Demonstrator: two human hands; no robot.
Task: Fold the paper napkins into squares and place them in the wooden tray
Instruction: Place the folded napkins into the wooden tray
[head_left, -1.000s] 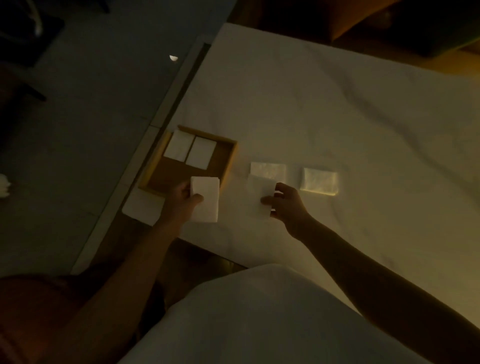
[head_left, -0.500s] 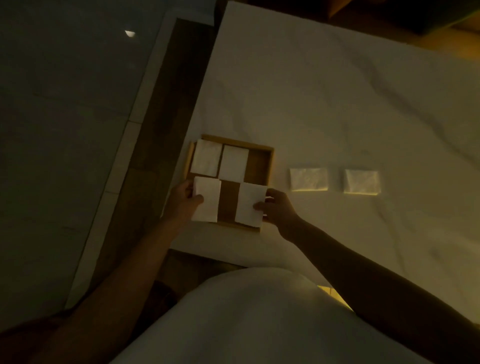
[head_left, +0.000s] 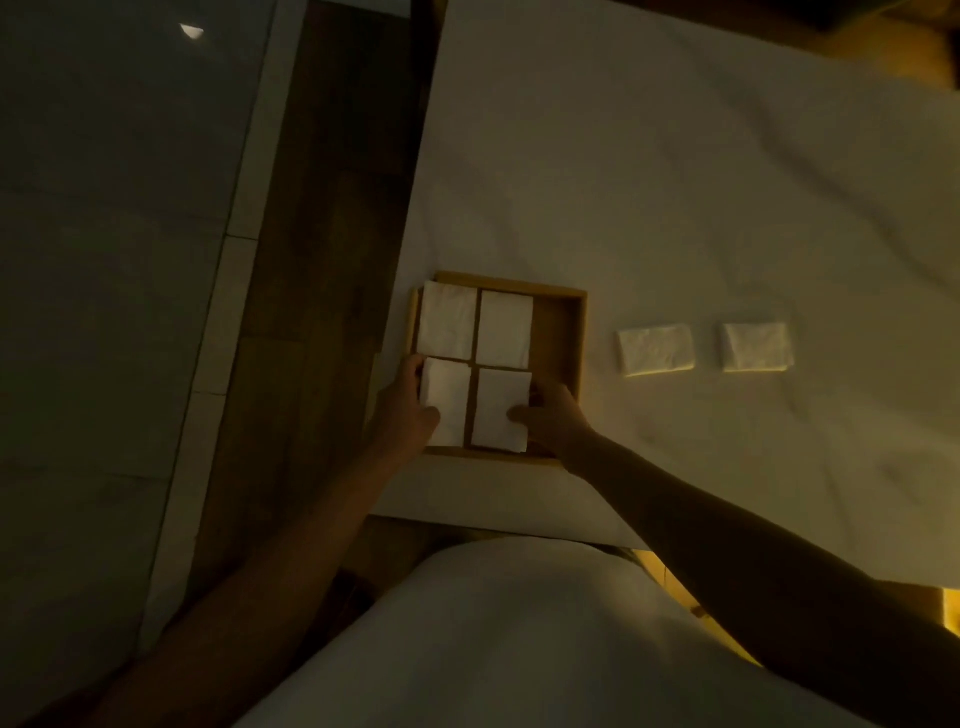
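A square wooden tray (head_left: 562, 332) sits near the table's left front corner. Two folded white napkins lie in its far half: one at the far left (head_left: 448, 319) and one beside it (head_left: 505, 328). My left hand (head_left: 405, 410) grips a folded napkin (head_left: 451, 397) at the tray's near left. My right hand (head_left: 551, 415) holds another folded napkin (head_left: 500, 408) at the near middle. Both napkins rest low in the tray. The tray's right strip is bare wood.
Two more folded napkins lie on the white marble table (head_left: 675, 182) right of the tray, one nearer (head_left: 655, 349) and one farther right (head_left: 757, 347). The table's left edge runs just beside the tray, with dark floor (head_left: 104, 260) beyond.
Both hands carried their napkins left and forward over the tray and lowered them into its near half. The view shifted so the tray sits nearer the centre.
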